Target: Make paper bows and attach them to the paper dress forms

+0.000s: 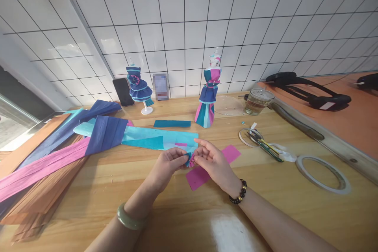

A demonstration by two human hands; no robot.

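Observation:
Between my two hands is a small gathered piece of pink and teal crepe paper (pixel 190 160). My left hand (pixel 170 165) pinches its teal side with thumb and fingers. On the pink side, my right hand (pixel 212 163) grips it between thumb and fingertips, the index finger raised. Under my right hand lies a pink paper strip (pixel 197 178), partly hidden. Just beyond my hands stretches a light blue paper strip (pixel 183 136) with smaller teal and pink pieces on it. A separate teal strip (pixel 172 123) lies farther back.
Two small dress forms in paper dresses, a blue one (pixel 139 88) and a multicoloured one (pixel 209 96), stand by the tiled wall. Folded crepe paper (pixel 59 173) piles up at left. Right are a tape roll (pixel 301 161), a cutter (pixel 267 146) and a lidded cup (pixel 258 101).

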